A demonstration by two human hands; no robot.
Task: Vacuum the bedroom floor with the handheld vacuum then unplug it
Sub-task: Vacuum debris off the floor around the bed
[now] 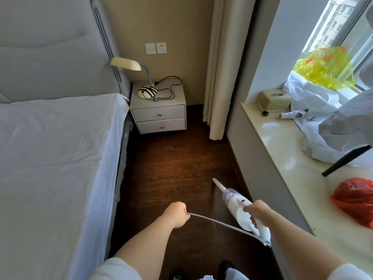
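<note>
The white handheld vacuum [238, 205] has a clear purple dust cup and a thin nozzle that points down at the dark wood floor [171, 162]. My right hand [257, 213] grips its handle, low at the right. My left hand [176, 214] is closed on the vacuum's grey cord [218, 223], which runs taut from that fist to the rear of the handle. A wall socket [161, 48] with a switch beside it sits on the far wall above the nightstand, and nothing is plugged into it.
The bed [50, 154] with a white sheet fills the left. A white nightstand [159, 114] with a desk lamp and black cable stands ahead. A beige curtain [222, 67] hangs at right. The window sill [282, 150] holds bags, a tissue box and a spare nozzle.
</note>
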